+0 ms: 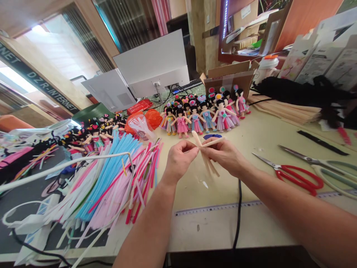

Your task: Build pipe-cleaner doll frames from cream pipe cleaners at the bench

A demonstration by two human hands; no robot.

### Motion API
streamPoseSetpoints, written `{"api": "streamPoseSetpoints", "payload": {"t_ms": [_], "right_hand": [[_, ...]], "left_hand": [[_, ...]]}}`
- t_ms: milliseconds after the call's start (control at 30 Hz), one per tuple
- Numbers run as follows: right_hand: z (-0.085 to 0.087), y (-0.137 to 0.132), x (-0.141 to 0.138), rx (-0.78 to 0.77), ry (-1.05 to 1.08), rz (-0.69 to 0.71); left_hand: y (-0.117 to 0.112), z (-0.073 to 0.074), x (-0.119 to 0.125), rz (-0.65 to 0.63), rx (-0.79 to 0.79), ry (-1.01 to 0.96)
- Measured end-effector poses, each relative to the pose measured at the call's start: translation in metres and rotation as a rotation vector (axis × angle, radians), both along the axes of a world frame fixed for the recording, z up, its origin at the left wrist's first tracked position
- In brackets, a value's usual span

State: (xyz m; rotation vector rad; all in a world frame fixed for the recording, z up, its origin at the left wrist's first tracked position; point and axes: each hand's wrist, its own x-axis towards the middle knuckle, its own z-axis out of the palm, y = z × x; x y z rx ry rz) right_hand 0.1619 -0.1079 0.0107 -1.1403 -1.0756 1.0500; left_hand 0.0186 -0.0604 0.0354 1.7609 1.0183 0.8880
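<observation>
Between my two hands, above the middle of the table, is a small figure of cream pipe cleaners (pixel 206 162). Its strands cross at the fingertips: one end points up, one sticks out to the right, and two hang down, slightly blurred. My left hand (pixel 181 158) pinches it at the crossing from the left. From the right, my right hand (pixel 222 154) grips it with thumb and fingers. A dark blue item (pixel 212 137) lies on the table behind my right hand; its kind is unclear.
Finished pipe-cleaner dolls (pixel 194 117) stand in rows at the back. Bundles of coloured pipe cleaners (pixel 103 178) lie left. Red-handled scissors (pixel 297 175) and pale-handled scissors (pixel 331 167) lie right. A ruler strip (pixel 217 208) and black cable (pixel 238 219) are in front.
</observation>
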Motion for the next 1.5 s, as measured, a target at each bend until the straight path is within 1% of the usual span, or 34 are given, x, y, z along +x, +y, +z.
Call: {"api": "streamPoseSetpoints", "payload": {"t_ms": [167,367,533,667,767,833,967,1100,1333,1400,1500], "right_hand": [[0.000,0.001,0.000,0.015,0.009,-0.005],[-0.004,0.002,0.000,0.013,-0.010,-0.047],[-0.001,0.002,0.001,-0.007,0.001,-0.064],[0.003,0.002,0.005,-0.023,0.034,-0.091],[0.007,0.002,0.008,-0.013,0.068,-0.116],[0.009,0.002,0.009,-0.021,0.073,-0.124],[0.010,0.001,0.009,-0.023,0.066,-0.116],[0.007,0.001,0.008,0.021,0.063,-0.085],[0.001,0.004,0.007,0.040,0.090,-0.068],[0.001,0.005,0.006,0.043,0.094,-0.066],[0.001,0.005,0.006,0.038,0.107,-0.062]], "left_hand": [[0.000,-0.001,0.001,0.010,-0.005,0.004],[-0.003,-0.001,0.004,0.001,-0.004,-0.020],[-0.002,-0.003,0.004,-0.014,-0.027,-0.045],[0.006,-0.005,-0.001,-0.059,-0.097,-0.148],[0.014,-0.007,-0.006,-0.007,-0.109,-0.259],[0.018,-0.007,-0.007,0.014,-0.135,-0.291],[0.018,-0.006,-0.007,-0.031,-0.141,-0.265],[0.013,-0.005,-0.006,-0.072,-0.130,-0.200],[0.015,-0.010,-0.008,-0.048,-0.054,-0.118],[0.015,-0.009,-0.007,-0.042,-0.034,-0.099],[0.015,-0.007,-0.008,-0.018,-0.049,-0.108]]}}
